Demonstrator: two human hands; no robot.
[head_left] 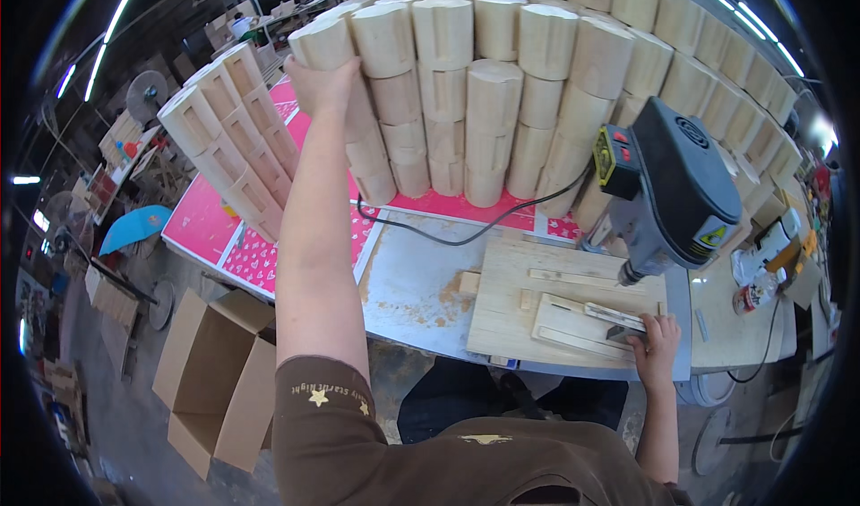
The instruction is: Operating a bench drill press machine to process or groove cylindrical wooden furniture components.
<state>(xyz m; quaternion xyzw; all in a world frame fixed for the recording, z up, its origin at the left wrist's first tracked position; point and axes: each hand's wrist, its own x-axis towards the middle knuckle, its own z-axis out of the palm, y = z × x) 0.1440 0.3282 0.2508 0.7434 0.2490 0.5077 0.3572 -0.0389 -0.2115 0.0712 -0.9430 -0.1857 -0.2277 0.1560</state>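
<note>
At eleven o'clock, our left hand (324,85) spans the top wooden block (323,45) of a stack (368,164), thumb and fingers opposed. We judge it rigid, fairly light; grip both flanks. At four o'clock, our right hand (659,345) touches a dark piece (623,333); we cannot tell whether it grips.

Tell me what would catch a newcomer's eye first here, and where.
Most likely the wall of rounded pale wooden blocks, stacked across the far side of the workbench. Next would probably come the dark drill press, standing at right over a wooden board. The outstretched left hand, gripping the top block of a stack left of centre, would also stand out.
</note>
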